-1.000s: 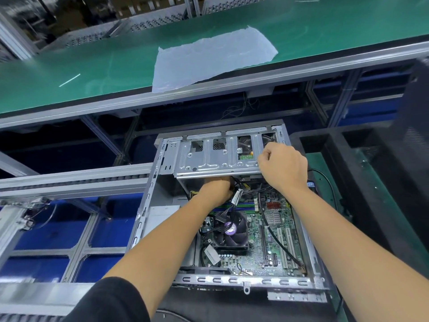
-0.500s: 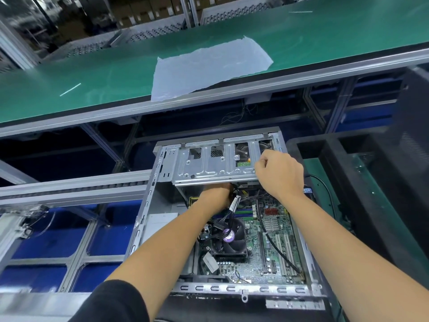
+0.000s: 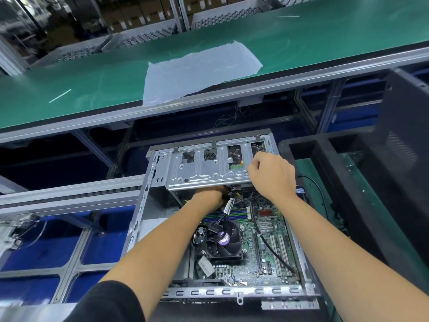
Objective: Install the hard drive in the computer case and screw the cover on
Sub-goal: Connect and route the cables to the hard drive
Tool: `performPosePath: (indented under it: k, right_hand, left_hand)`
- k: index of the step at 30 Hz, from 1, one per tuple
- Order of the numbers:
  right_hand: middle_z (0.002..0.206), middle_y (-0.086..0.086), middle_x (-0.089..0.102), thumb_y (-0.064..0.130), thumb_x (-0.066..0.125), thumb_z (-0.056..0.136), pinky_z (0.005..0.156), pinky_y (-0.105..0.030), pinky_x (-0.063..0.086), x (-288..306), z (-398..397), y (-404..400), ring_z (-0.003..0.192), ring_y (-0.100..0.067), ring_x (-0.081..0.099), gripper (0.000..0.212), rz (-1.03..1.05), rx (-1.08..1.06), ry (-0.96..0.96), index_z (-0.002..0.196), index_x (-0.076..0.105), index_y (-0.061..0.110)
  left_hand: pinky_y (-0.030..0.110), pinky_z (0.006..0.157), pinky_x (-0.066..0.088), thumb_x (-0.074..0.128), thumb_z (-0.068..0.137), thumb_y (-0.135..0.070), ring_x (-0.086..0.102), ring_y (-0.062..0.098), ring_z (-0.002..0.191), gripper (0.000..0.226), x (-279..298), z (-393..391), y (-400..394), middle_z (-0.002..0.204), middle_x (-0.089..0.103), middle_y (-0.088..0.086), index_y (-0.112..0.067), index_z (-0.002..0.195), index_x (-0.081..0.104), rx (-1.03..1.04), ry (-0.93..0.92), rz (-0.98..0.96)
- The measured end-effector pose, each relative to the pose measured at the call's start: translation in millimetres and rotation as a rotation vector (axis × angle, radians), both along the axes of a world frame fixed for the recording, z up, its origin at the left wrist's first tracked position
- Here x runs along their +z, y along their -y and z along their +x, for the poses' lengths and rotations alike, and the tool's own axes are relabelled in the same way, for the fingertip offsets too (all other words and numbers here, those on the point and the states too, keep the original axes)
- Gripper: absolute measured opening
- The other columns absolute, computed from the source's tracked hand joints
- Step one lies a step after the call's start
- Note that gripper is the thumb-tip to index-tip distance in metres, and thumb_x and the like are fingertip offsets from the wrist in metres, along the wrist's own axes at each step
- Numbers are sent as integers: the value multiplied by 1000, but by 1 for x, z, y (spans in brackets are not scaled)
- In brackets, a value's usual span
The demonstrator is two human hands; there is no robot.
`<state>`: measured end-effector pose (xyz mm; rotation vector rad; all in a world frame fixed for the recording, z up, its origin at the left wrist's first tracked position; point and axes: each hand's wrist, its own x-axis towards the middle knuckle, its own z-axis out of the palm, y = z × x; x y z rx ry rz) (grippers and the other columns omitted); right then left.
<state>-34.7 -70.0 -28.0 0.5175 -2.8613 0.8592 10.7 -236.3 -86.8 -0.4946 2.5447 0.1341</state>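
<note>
Working at: we are leaning over the open computer case (image 3: 148, 205), which is lying on its side just below the green conveyor belt (image 3: 325, 43).
Landmark: we are taking the metal drive cage (image 3: 204, 169) at the far end of the case as our reference.
Hard drive: it is sitting inside the cage, showing through the cut-outs (image 3: 234, 154) near the cage's right end.
Right hand: our right hand (image 3: 271, 175) is resting on the right end of the cage, fingers curled tight against the metal; we cannot tell whether they are pinching anything.
Left hand: our left hand (image 3: 209, 197) is reaching under the near edge of the cage; its fingers are hiding beneath the metal, so we cannot tell how they are gripping.
Cables: a bundle of wires (image 3: 226, 211) is running from just under the cage toward us.
Cooler: the black fan (image 3: 224, 242) is sitting on the motherboard (image 3: 267, 247), nearer to us than the cage.
Plastic sheet: a clear sheet (image 3: 199, 70) is lying on the belt, well beyond the cage.
</note>
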Motion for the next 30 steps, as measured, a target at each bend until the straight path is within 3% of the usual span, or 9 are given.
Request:
performPosePath:
  k: [2, 4, 6, 10, 14, 21, 27, 30]
  right_hand:
    - [64, 0, 59, 19, 48, 92, 48, -25, 25, 0, 0, 0, 52, -16, 43, 21, -1, -5, 2, 75, 59, 14]
    - [63, 0, 59, 19, 48, 92, 48, -25, 25, 0, 0, 0, 50, -15, 41, 22, 6, -8, 2, 75, 59, 13]
    - [63, 1, 58, 20, 48, 93, 47, -24, 24, 0, 0, 1, 50, -12, 41, 22, 16, -9, 2, 75, 59, 14]
    - [58, 4, 53, 20, 48, 92, 47, -24, 23, -1, -1, 2, 49, -10, 39, 22, 24, -17, -7, 73, 57, 16]
    - [60, 2, 57, 20, 49, 91, 48, -24, 23, -3, -1, 2, 50, -12, 40, 21, 20, -26, -12, 72, 57, 16]
    - [63, 2, 58, 20, 49, 91, 48, -24, 22, -4, -2, 2, 50, -10, 39, 20, 17, -33, -18, 74, 59, 18]
    - [69, -2, 62, 21, 49, 92, 50, -28, 24, -2, -2, 3, 57, -22, 46, 19, 43, -33, -37, 79, 63, 17]
    - [69, -1, 63, 21, 49, 92, 50, -27, 24, -3, -2, 3, 55, -19, 44, 20, 43, -30, -36, 78, 63, 16]
  left_hand:
    - [38, 91, 48, 36, 98, -25, 58, 28, 114, 37, 5, 1, -5, 127, 57, 13, -16, 130, 52, 4, 61, -4]
    - [35, 74, 51, 41, 95, -17, 61, 27, 91, 36, 4, -1, -5, 116, 62, 9, -20, 129, 50, -46, 9, -26]
    - [33, 67, 45, 43, 93, -11, 52, 25, 80, 36, 4, 0, -5, 108, 61, 7, -17, 127, 48, -100, -19, -69]
    - [36, 67, 42, 45, 91, -4, 55, 29, 87, 32, 4, 10, -2, 108, 61, 12, -11, 122, 52, -112, -105, -107]
    - [35, 70, 42, 50, 92, -10, 59, 32, 97, 26, 5, 15, -1, 110, 63, 12, -12, 116, 57, -99, -221, -121]
    - [35, 86, 44, 40, 98, -20, 57, 32, 106, 32, 16, 16, 3, 114, 63, 17, 0, 111, 62, 48, -86, 12]
    - [33, 85, 43, 41, 100, -37, 56, 31, 108, 43, 14, 17, 5, 114, 63, 17, -1, 112, 62, 45, -76, 65]
    - [29, 78, 42, 50, 95, -41, 55, 26, 92, 40, 11, 17, 6, 101, 62, 15, -6, 104, 65, 86, -60, 151]
